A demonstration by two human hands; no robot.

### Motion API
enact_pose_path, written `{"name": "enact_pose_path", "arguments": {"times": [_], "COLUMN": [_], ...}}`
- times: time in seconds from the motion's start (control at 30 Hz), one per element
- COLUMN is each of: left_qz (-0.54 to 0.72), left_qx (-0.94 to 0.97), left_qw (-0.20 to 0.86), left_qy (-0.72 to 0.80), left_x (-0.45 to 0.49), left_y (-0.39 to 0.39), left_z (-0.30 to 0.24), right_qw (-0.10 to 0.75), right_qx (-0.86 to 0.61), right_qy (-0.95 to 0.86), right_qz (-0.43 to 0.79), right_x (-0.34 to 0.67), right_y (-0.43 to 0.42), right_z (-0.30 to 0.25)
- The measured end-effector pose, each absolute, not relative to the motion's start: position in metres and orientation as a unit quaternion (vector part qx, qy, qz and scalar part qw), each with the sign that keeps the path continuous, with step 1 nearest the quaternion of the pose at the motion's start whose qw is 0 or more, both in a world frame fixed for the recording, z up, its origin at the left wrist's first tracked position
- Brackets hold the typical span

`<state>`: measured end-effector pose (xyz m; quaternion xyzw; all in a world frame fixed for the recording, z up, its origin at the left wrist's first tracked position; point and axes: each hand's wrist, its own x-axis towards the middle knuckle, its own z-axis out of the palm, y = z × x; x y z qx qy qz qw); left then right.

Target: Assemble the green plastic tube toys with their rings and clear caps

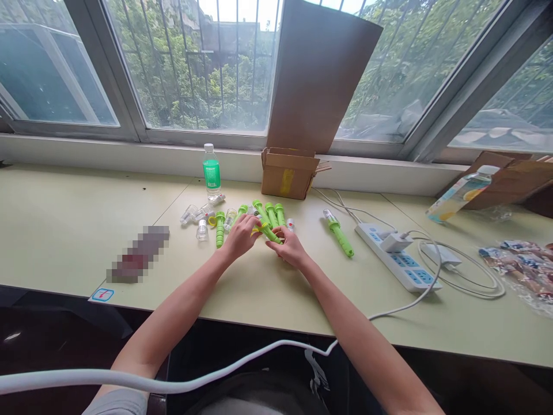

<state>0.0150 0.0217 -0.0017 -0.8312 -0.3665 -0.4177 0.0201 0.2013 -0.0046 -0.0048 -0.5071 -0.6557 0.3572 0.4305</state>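
**While both hands close on one green tube, the counter lies strewn with parts**

As we look down past the forearms, the left hand (pixel 241 234) and the right hand (pixel 288 246) meet at the middle of the counter (pixel 64 225) – and between them lies a green tube (pixel 271 233), slanted, low over the surface. The left fingers (pixel 253 222) are curled together on its upper end, where a small yellow piece (pixel 256 230) shows; the right fingers (pixel 276 233) are pinched on its lower end. Both hands are clamped on the same tube, we'd say, with the thumbs hidden underneath.

Just behind the hands, a row of green tubes (pixel 272 214) lies side by side. To the left of them we spot clear caps (pixel 201 229) scattered about, and another green piece among them. Well behind those, a water bottle (pixel 211 172) with a green label stands upright near the window sill.

Off to the right – apart from the rest – a lone green tube (pixel 339 233) lies beside a white power strip (pixel 400 256) with a charger plugged in. A small cardboard box (pixel 287 173) sits open against the sill, a tall cardboard sheet (pixel 319 75) leaning on the window above it. A white cable (pixel 173 380) runs across below the counter's near edge.
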Motion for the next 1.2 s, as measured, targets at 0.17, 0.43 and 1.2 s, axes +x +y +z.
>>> {"name": "enact_pose_path", "arguments": {"times": [0.17,0.43,1.2], "left_qz": [-0.430,-0.430,-0.430], "left_qx": [-0.826,-0.831,-0.826], "left_qw": [0.026,0.018,0.052], "left_qy": [-0.364,-0.352,-0.360], "left_x": [0.015,0.015,0.017], "left_y": [0.022,0.021,0.013], "left_z": [-0.001,0.001,0.005], "right_qw": [0.419,0.389,0.450], "right_qx": [-0.468,-0.466,-0.483], "right_qy": [-0.672,-0.699,-0.672], "right_qz": [0.392,0.378,0.336], "right_x": [0.204,0.203,0.204], "right_y": [-0.002,-0.004,-0.004], "right_z": [-0.003,0.000,-0.001]}}
